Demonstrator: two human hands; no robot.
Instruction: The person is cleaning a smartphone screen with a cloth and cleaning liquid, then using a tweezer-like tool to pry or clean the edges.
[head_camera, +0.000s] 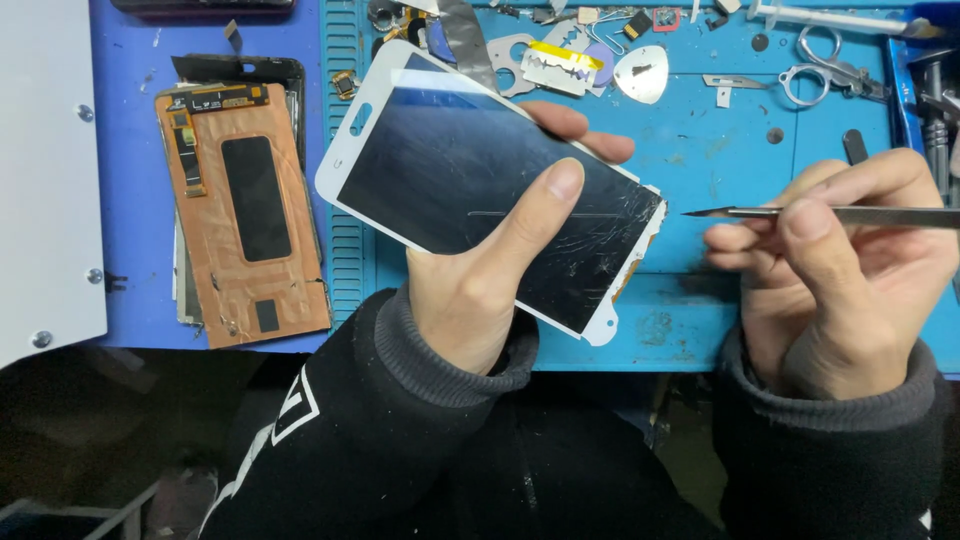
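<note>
My left hand (490, 270) grips a white-framed phone screen (450, 170) with black glass, tilted above the blue mat. The glass is cracked at its lower right corner, and my thumb lies across the face. My right hand (840, 270) holds thin metal tweezers (800, 213). Their pointed tip faces left and stops a short gap from the cracked corner.
A stack of copper-backed display panels (245, 210) lies at the left on the blue mat (690, 130). Along the far edge sit a razor blade (560, 68), a metal pick (640, 75), scissors (825, 65) and small parts. A white panel (45, 170) covers the far left.
</note>
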